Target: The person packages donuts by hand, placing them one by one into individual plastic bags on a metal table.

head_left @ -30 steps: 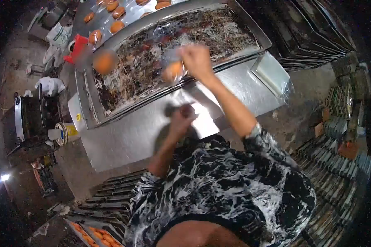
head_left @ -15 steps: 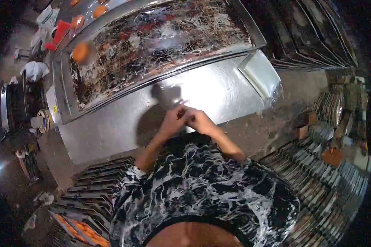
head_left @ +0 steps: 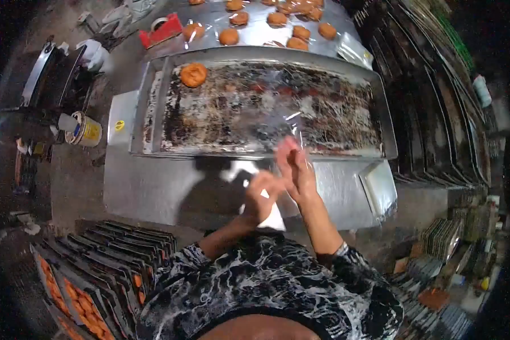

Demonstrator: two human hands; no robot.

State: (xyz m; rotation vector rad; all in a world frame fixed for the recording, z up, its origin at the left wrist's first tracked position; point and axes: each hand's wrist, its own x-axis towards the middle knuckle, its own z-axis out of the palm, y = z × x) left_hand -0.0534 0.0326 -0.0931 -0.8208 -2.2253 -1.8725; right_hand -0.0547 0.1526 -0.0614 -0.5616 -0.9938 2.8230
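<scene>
My right hand is raised at the front rim of a large worn metal tray, palm turned inward and fingers pointing up. At its fingertips, glints show a thin clear plastic bag over the tray. My left hand is just beside it, lower and to the left, above the metal table. Its fingers bend toward the right palm and are smeared by motion. One round orange-brown bun lies in the tray's back left corner, away from both hands.
Behind the tray, several buns lie in clear plastic, near a red tape dispenser. A stack of clear plastic bags is at the table's right. Dark trays stand at right; racked trays of buns are at lower left.
My hands have moved apart from being pressed together; the right has risen toward the tray. The view has turned and shifted, showing more buns behind the tray.
</scene>
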